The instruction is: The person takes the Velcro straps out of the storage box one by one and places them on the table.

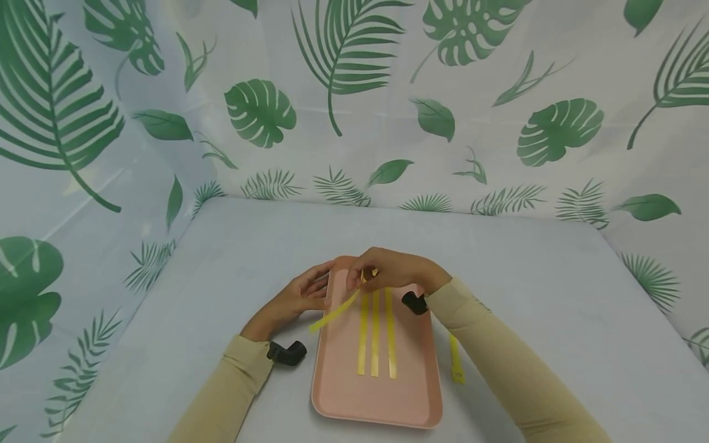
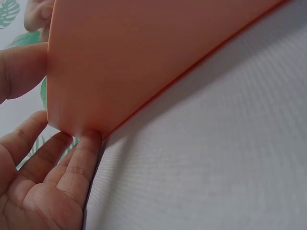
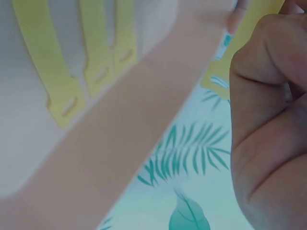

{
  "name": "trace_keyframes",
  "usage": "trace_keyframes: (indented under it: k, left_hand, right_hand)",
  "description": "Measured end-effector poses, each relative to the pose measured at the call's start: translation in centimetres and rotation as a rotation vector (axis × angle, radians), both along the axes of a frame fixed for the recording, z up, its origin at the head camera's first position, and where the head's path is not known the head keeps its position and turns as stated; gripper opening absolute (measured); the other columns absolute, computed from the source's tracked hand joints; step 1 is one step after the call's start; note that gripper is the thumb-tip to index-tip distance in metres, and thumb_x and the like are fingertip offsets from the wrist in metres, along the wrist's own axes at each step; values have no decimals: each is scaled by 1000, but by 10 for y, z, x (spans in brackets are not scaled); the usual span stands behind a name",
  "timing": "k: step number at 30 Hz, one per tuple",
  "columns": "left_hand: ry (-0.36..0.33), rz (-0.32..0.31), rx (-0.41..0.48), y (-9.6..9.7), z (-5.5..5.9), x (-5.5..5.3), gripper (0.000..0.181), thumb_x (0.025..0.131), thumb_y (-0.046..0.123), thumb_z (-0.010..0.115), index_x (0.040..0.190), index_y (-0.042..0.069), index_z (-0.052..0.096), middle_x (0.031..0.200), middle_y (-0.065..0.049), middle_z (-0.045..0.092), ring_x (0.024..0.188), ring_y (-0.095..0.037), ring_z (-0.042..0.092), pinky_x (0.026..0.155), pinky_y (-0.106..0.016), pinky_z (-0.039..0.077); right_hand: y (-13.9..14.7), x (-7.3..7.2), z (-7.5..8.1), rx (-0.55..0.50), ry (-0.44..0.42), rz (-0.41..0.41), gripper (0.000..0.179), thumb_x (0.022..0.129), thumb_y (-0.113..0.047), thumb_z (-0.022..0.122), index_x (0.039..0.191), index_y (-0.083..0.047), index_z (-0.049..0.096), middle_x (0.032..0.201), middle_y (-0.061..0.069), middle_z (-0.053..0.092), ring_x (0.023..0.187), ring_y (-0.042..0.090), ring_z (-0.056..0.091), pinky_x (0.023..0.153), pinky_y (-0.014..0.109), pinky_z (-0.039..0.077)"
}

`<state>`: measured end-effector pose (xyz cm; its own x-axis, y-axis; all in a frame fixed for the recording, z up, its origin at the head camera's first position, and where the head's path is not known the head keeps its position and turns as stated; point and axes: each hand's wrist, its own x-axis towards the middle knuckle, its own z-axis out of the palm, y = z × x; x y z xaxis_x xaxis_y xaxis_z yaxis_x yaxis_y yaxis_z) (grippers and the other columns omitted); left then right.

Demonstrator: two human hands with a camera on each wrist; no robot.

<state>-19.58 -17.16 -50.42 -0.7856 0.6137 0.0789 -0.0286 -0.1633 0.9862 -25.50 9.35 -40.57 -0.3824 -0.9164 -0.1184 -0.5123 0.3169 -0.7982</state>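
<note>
A pink tray (image 1: pixel 382 400) lies lengthwise on the table, with three flat yellow cable straps (image 1: pixel 375 338) side by side in it. In the right wrist view, the straps' ends (image 3: pixel 67 103) are wide and slotted. My right hand (image 1: pixel 396 267), over the tray's far end, pinches another yellow cable strap (image 1: pixel 336 315); its free end slants down past the left rim. At the tray's left side, my left hand (image 1: pixel 296 298) touches the outer wall near the far corner. Its extended fingers (image 2: pixel 79 167) rest against that wall in the left wrist view.
One more yellow strap (image 1: pixel 456 363) lies on the table to the right of the tray, partly hidden by the right sleeve (image 1: pixel 498 351). Black wrist devices (image 1: pixel 288 353) sit at both cuffs. A leaf-patterned curtain (image 1: pixel 354 147) stands behind the white table (image 1: pixel 266 234).
</note>
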Motion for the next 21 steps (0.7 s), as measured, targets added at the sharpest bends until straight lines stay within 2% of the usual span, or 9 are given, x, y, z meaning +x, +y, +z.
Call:
trace_keyframes:
  k: [5, 8, 16, 19, 21]
  left_hand:
    - [22, 20, -58, 0, 0, 1, 85, 100, -5, 66, 171, -5, 18, 176, -28, 17, 161, -48, 22, 118, -28, 45]
    - [9, 35, -69, 1, 0, 2, 88, 98, -5, 69, 171, -2, 20, 177, -26, 19, 162, -46, 23, 117, -27, 46]
    - [-24, 23, -9, 2, 0, 2, 90, 96, -9, 66, 169, -9, 15, 176, -31, 15, 161, -48, 20, 118, -24, 44]
    - [-23, 19, -20, 1, -1, 2, 89, 98, -6, 66, 170, -6, 15, 177, -27, 16, 163, -46, 19, 119, -26, 43]
    - [-16, 18, -28, 0, -1, 2, 88, 99, -6, 66, 171, -3, 16, 178, -25, 16, 163, -45, 20, 120, -27, 42]
  right_hand:
    - [10, 5, 10, -35, 8, -43, 16, 101, 8, 67, 110, 2, 78, 106, 14, 75, 80, 15, 54, 75, 28, 49]
    - [16, 6, 13, -52, 16, -78, 15, 101, 7, 66, 109, 3, 78, 103, 16, 73, 79, 16, 52, 74, 27, 47]
    - [30, 10, 20, -93, 6, -170, 7, 102, 2, 68, 102, 6, 73, 94, -2, 67, 80, 14, 48, 73, 27, 42]
    - [34, 11, 21, -105, 26, -199, 6, 102, 1, 69, 98, 4, 73, 90, -3, 64, 80, 15, 49, 72, 27, 42]
    - [38, 12, 23, -111, 37, -217, 5, 102, 1, 69, 97, 2, 72, 90, -3, 64, 83, 16, 53, 73, 27, 46]
